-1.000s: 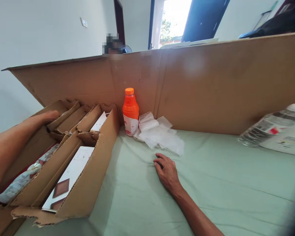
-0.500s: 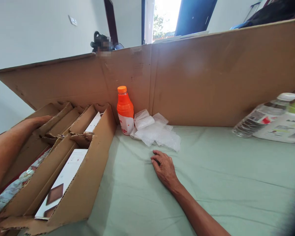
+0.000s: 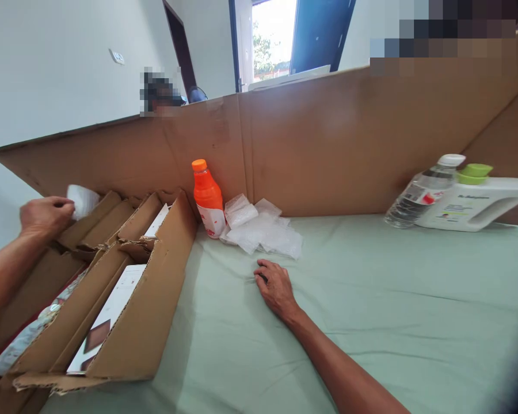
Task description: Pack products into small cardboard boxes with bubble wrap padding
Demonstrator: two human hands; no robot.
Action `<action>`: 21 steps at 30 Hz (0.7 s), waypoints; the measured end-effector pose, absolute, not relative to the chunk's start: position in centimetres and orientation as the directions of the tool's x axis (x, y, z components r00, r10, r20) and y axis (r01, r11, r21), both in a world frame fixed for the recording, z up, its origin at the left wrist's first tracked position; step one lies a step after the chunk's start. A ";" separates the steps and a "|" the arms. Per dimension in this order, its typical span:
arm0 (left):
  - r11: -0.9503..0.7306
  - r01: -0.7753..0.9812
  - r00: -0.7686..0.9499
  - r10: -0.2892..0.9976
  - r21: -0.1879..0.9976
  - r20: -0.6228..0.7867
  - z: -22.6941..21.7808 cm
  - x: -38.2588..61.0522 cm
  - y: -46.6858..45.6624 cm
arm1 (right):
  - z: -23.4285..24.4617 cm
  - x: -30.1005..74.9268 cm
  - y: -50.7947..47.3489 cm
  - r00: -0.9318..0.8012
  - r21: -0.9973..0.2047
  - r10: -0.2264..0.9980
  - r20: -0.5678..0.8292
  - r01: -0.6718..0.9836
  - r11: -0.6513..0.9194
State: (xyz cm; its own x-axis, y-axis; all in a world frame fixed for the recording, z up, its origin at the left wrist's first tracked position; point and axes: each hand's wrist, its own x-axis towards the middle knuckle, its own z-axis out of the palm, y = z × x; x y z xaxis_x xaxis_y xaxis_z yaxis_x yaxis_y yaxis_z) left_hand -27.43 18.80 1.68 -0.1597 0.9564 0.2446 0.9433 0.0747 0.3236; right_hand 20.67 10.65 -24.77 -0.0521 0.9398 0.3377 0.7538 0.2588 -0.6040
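Note:
At the far left, my left hand [image 3: 47, 215] is closed on the edge of a white, faintly ribbed, cup-shaped object [image 3: 84, 201]. It holds this just above the back left compartment of a divided cardboard box [image 3: 155, 310]. My right hand [image 3: 277, 287] rests on the pale green sheet [image 3: 362, 299], fingers loosely curved and apart, with nothing in it. Just beyond it lie crumpled pieces of bubble wrap [image 3: 263, 229]. An orange bottle [image 3: 208, 201] stands upright beside them. Inside the cardboard box are a white printed carton [image 3: 112, 322] and a shiny plastic packet [image 3: 38, 322].
A tall cardboard panel [image 3: 328, 144] runs along the back. On the right, a clear water bottle [image 3: 423, 192] leans against a white jug with a green cap [image 3: 475, 201]. Beyond the panel, a person [image 3: 162, 95] is partly visible, along with a doorway [image 3: 274, 40].
My left hand has come up out of the back left compartment, bringing the white cup-shaped object into view. My right hand stays on the sheet. The view has shifted slightly.

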 end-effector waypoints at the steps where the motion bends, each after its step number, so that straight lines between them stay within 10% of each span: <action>1: 0.099 0.938 -0.224 0.904 0.332 0.363 2.3 -25.7 17.6 | -24.8 20.6 10.6 -0.050 -0.607 0.939 0.341 0.751 0.260; 3: 0.071 0.938 -0.281 0.729 0.339 0.625 3.3 -21.0 15.3 | -24.8 20.5 10.5 -0.042 -0.614 0.936 0.349 0.745 0.262; 6: -0.234 0.957 0.064 0.745 0.170 0.664 3.3 -12.0 13.1 | -25.1 20.4 10.5 -0.025 -0.625 0.933 0.360 0.736 0.261; 11: -0.532 0.845 0.515 0.786 -0.050 0.342 -0.9 2.7 15.3 | -25.6 20.6 10.8 0.036 -0.654 0.928 0.370 0.720 0.233; 21: -0.646 0.746 0.642 0.762 -0.164 -0.082 -13.6 15.0 19.9 | -26.0 20.4 11.2 0.066 -0.671 0.935 0.349 0.714 0.200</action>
